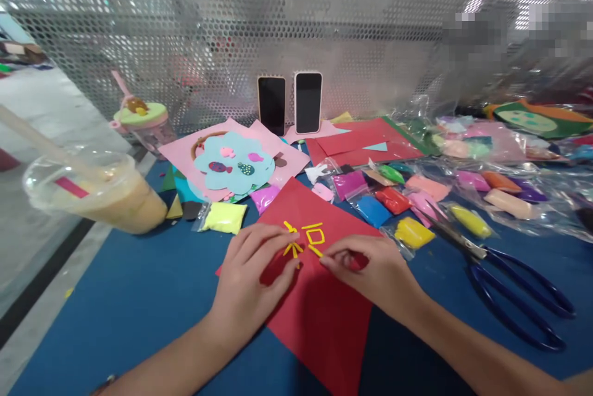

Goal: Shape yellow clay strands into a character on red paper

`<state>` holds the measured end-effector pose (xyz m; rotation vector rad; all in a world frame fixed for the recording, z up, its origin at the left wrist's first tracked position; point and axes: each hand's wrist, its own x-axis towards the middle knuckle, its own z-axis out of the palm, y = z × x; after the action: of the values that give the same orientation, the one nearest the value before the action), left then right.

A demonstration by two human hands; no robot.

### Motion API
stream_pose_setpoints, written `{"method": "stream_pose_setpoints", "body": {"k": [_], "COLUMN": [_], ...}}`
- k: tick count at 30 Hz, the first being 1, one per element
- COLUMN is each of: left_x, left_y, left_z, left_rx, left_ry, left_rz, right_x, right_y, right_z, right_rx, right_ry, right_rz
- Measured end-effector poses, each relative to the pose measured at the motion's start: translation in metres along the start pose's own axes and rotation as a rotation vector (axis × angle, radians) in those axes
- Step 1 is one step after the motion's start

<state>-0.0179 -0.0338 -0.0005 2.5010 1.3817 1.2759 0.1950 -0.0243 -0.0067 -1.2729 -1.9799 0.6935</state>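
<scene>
Both hands partly hide red paper; strips possibly clay.

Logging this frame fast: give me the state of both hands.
Left hand: open, fingers flat on the red paper beside the yellow strips.
Right hand: fingertips pinched at a yellow strip's end.

Both my forearms come in from the bottom edge, angled inward. My left hand lies palm down, fingers spread and extended, fingertips pressing flat. My right hand is curled, thumb and forefinger pinched together, tip pointing toward left fingertips.
</scene>
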Motion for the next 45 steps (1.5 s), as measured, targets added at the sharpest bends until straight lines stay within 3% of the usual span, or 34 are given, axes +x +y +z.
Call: {"method": "stream_pose_setpoints", "body": {"k": [5,15,28,35,41,45], "left_x": [-0.003,-0.006,-0.005,-0.008,-0.009,-0.007], "left_y": [0.000,0.001,0.002,-0.001,-0.002,-0.001], "left_z": [0.002,0.003,0.001,0.006,0.006,0.005], "left_rx": [-0.038,0.022,0.050,0.075,0.078,0.075], "left_ry": [-0.058,-0.219,-0.326,-0.416,-0.508,-0.489], "left_rz": [0.004,0.075,0.133,0.277,0.266,0.273], "right_x": [-0.003,-0.007,-0.007,-0.006,-0.009,-0.010], "right_y": [0.008,0.001,0.000,0.002,-0.001,-0.002], "right_z": [0.004,0.010,0.010,0.010,0.005,0.003], "right_rx": [-0.259,-0.470,-0.489,-0.485,-0.451,-0.418], "right_ry": [0.067,0.047,0.066,0.006,0.012,-0.003], "right_rz": [-0.140,-0.264,-0.280,-0.270,-0.262,-0.257]}}
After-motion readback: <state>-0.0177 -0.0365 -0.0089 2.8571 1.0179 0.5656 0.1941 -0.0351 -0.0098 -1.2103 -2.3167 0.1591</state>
